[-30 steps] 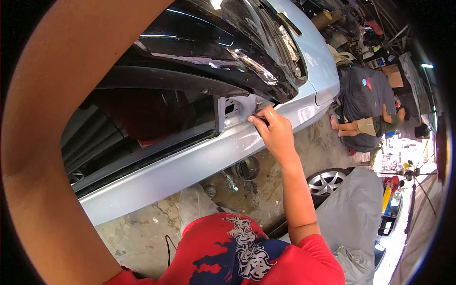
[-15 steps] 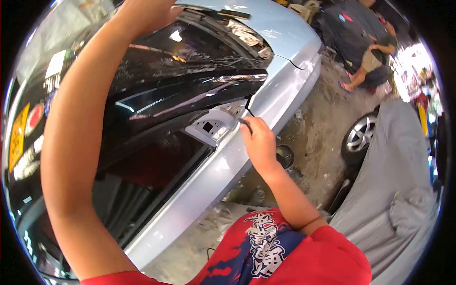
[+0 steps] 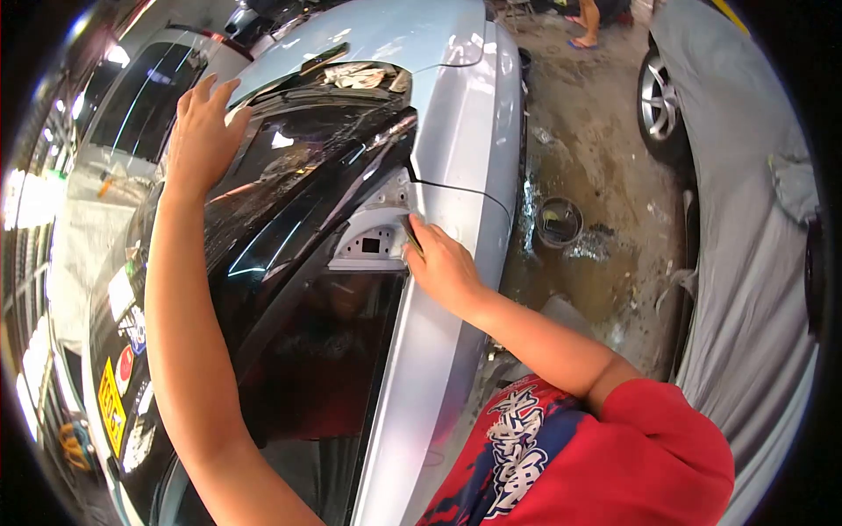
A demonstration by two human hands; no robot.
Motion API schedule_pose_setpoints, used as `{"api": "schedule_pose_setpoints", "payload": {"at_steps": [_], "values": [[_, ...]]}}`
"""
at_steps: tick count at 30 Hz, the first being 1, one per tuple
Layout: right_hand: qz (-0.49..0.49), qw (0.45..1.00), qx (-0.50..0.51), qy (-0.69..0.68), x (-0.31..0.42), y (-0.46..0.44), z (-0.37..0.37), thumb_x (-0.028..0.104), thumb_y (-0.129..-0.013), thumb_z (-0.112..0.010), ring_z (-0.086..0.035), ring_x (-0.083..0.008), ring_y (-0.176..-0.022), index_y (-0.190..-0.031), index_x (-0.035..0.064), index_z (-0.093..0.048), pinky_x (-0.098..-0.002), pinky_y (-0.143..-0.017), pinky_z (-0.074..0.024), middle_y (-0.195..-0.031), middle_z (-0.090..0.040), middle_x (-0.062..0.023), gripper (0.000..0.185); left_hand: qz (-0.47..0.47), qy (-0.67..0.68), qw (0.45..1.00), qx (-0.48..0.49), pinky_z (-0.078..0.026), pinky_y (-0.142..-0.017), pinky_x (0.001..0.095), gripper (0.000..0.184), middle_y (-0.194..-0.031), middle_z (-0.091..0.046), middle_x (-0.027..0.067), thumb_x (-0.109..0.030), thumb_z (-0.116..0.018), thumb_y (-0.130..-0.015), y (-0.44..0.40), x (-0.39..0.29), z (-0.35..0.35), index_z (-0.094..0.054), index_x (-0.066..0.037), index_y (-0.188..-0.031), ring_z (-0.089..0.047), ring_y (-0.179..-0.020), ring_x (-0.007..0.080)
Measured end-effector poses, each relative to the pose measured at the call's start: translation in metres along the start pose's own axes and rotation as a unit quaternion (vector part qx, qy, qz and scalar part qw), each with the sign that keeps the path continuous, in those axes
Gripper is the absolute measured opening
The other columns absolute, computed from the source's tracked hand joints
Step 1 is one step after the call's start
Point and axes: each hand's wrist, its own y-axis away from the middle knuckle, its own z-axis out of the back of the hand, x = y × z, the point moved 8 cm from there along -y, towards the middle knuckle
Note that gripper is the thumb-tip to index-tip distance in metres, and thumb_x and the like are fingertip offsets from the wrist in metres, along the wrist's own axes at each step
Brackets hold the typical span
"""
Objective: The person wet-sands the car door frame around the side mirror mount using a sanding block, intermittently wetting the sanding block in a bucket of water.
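My right hand (image 3: 443,270) is closed on a thin dark flat piece (image 3: 412,235), its fingers pressing it against the silver-blue car body (image 3: 443,210) beside the mirror mount. The exact kind of that piece cannot be made out. The mirror mount (image 3: 364,244) is a bare pale plate with a square opening and small holes, at the front corner of the door window (image 3: 320,351). Far to the left, my left hand (image 3: 206,131) is open with its fingers spread, over the edge of the dark windshield (image 3: 281,158); whether it touches the glass I cannot tell.
A round container (image 3: 559,222) stands on the wet, stained floor (image 3: 596,175) right of the car. Beyond it is a vehicle under a grey cover (image 3: 728,175), one wheel (image 3: 658,101) showing. A person's legs (image 3: 589,22) appear at the top. Crumpled paper (image 3: 355,77) lies below the hood.
My view has turned, so the car now runs more upright in it. My left hand's fingers have come fully into view. The right hand stays near the mirror mount with the dark piece.
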Motion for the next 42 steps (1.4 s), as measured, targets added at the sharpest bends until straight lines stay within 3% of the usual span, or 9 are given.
{"api": "schedule_pose_setpoints", "payload": {"at_steps": [5, 9, 13, 16, 20, 23, 30, 35, 42], "values": [[0.023, 0.994, -0.094, -0.056, 0.028, -0.004, -0.007, 0.017, -0.099, -0.061, -0.068, -0.0445, -0.105, -0.142, -0.0076, -0.050, -0.0523, -0.085, -0.0567, -0.119, -0.067, -0.0246, 0.051, -0.012, -0.008, 1.000, 0.017, -0.042, -0.117, 0.0503, 0.049, -0.155, -0.052, 0.0176, -0.033, -0.070, -0.098, -0.002, -0.001, -0.008, -0.062, -0.017, -0.144, -0.046, -0.144, 0.0423], [0.087, 0.994, -0.059, 0.013, 0.063, -0.004, -0.006, 0.014, -0.095, -0.064, -0.069, -0.0364, -0.100, -0.150, -0.0027, -0.049, -0.0476, -0.082, -0.0588, -0.116, -0.068, -0.0173, 0.059, 0.007, -0.011, 0.999, 0.041, -0.042, -0.117, 0.0501, 0.050, -0.156, -0.051, 0.0171, -0.034, -0.069, -0.098, 0.001, 0.003, -0.008, -0.062, -0.016, -0.144, -0.045, -0.144, 0.0409], [-0.003, 0.999, -0.042, 0.021, 0.019, 0.003, -0.002, 0.007, -0.095, -0.058, -0.069, -0.0374, -0.103, -0.148, -0.0023, -0.052, -0.0479, -0.083, -0.0587, -0.115, -0.068, -0.0163, 0.054, -0.007, 0.001, 0.999, 0.040, -0.043, -0.116, 0.0500, 0.049, -0.155, -0.051, 0.0174, -0.034, -0.069, -0.099, 0.000, -0.005, -0.004, -0.062, -0.014, -0.143, -0.046, -0.143, 0.0405], [0.087, 0.986, -0.142, -0.005, 0.041, -0.005, -0.009, 0.009, -0.096, -0.059, -0.069, -0.0350, -0.093, -0.149, 0.0007, -0.052, -0.0444, -0.079, -0.0591, -0.107, -0.065, -0.0135, 0.055, -0.021, -0.009, 0.999, 0.035, -0.043, -0.116, 0.0500, 0.048, -0.154, -0.052, 0.0179, -0.034, -0.068, -0.099, -0.002, -0.003, -0.007, -0.063, -0.014, -0.143, -0.046, -0.143, 0.0411], [0.161, 0.977, -0.140, 0.027, 0.065, 0.003, -0.001, 0.005, -0.087, -0.071, -0.064, -0.0330, -0.085, -0.146, 0.0074, -0.060, -0.0467, -0.070, -0.0541, -0.096, -0.057, -0.0113, 0.060, -0.035, -0.010, 0.999, 0.029, -0.043, -0.116, 0.0498, 0.048, -0.153, -0.052, 0.0184, -0.035, -0.068, -0.099, -0.003, 0.000, -0.011, -0.063, -0.013, -0.143, -0.047, -0.142, 0.0418], [0.074, 0.990, -0.111, 0.050, 0.026, 0.002, 0.008, 0.012, -0.087, -0.074, -0.062, -0.0338, -0.096, -0.141, 0.0074, -0.064, -0.0481, -0.080, -0.0540, -0.105, -0.059, -0.0114, 0.056, -0.031, 0.006, 0.999, 0.040, -0.038, -0.119, 0.0504, 0.050, -0.154, -0.052, 0.0194, -0.034, -0.070, -0.098, -0.003, -0.001, -0.014, -0.062, -0.014, -0.144, -0.046, -0.143, 0.0416], [0.152, 0.972, -0.180, 0.009, 0.035, -0.009, 0.010, 0.003, -0.086, -0.070, -0.060, -0.0378, -0.111, -0.130, 0.0032, -0.068, -0.0464, -0.095, -0.0503, -0.124, -0.061, -0.0130, 0.044, -0.028, -0.004, 0.999, 0.029, -0.044, -0.115, 0.0498, 0.049, -0.154, -0.052, 0.0182, -0.036, -0.068, -0.099, -0.002, 0.001, -0.013, -0.063, -0.014, -0.142, -0.047, -0.141, 0.0416], [0.272, 0.944, -0.182, -0.040, 0.068, -0.019, 0.018, -0.001, -0.083, -0.072, -0.062, -0.0325, -0.101, -0.118, 0.0054, -0.074, -0.0436, -0.092, -0.0514, -0.113, -0.067, -0.0069, 0.036, -0.032, -0.010, 0.999, 0.029, -0.044, -0.115, 0.0494, 0.049, -0.154, -0.052, 0.0179, -0.036, -0.068, -0.099, 0.000, 0.002, -0.014, -0.063, -0.014, -0.142, -0.047, -0.141, 0.0415], [0.300, 0.940, -0.123, -0.105, 0.064, -0.036, 0.020, -0.001, -0.083, -0.075, -0.063, -0.0308, -0.105, -0.113, 0.0061, -0.076, -0.0422, -0.096, -0.0510, -0.112, -0.069, -0.0066, 0.031, -0.027, -0.011, 0.999, 0.031, -0.043, -0.116, 0.0494, 0.049, -0.153, -0.053, 0.0184, -0.035, -0.069, -0.099, 0.003, 0.001, -0.014, -0.063, -0.014, -0.142, -0.047, -0.141, 0.0415]]}}
